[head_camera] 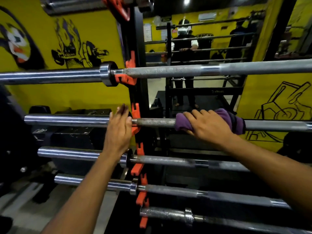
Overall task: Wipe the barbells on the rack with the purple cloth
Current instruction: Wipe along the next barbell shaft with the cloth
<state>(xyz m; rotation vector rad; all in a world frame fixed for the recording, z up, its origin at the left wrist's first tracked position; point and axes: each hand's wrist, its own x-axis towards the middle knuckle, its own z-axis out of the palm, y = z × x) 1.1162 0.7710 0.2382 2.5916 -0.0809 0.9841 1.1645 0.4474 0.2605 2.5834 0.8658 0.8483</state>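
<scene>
Purple cloth (184,124) wrapped round barbell (155,122), yellow wall (84,39).

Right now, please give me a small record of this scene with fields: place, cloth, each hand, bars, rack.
place: gym, yellow painted wall, mirror behind the rack
cloth: purple cloth, wrapped around the barbell that is second from the top
right hand: right hand grips the cloth on the knurled shaft
left hand: left hand, fingers straight, at the sleeve end of the same bar
other bars: several more lie horizontally above and below
rack: black upright with orange hooks
</scene>
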